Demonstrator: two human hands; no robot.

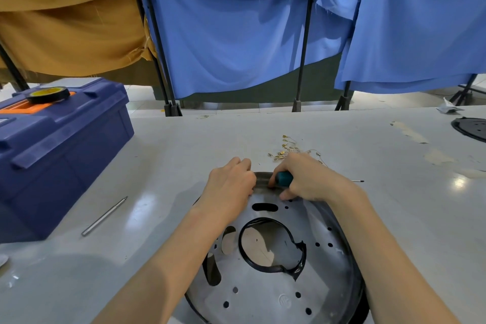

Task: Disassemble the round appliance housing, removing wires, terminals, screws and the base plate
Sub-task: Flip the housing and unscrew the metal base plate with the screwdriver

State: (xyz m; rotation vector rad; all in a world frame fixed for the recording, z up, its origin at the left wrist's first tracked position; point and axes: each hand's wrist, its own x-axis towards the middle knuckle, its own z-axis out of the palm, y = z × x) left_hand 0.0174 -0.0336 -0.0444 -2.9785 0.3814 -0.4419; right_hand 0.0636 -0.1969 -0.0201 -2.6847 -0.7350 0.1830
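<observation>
**Round housing at near table edge, both hands at its far rim**

Found lying flat on the white table (pixel 184 139), close to the near edge: round appliance housing (pixel 323 265), perforated grey face up inside a black rim, with a large central opening edged in black.

Noted at the far rim: left hand (pixel 231 187), fingers curled over the rim and gripping it. Just beside it: right hand (pixel 313 179), clamped round a teal-handled screwdriver (pixel 284 178), handle end toward the left hand. Working tip hidden under the fingers, so contact with the housing cannot be confirmed.

Loose on the table just beyond the hands: small heap of pale wires with brass terminals (pixel 289 150), apart from the housing.

Elsewhere on the table:
- Left side: blue toolbox (pixel 60 155), with a roll of black tape (pixel 48 94) on its lid.
- Just beside the toolbox: slim metal rod (pixel 105 216).
- Far right edge: black round part (pixel 470 127), only partly in view.
- Past the right wrist: thin metal tip (pixel 359 181), possibly a separate bit.

Behind the table: blue cloth (pixel 236 34) and ochre cloth (pixel 65 21) hung on black stands.
</observation>
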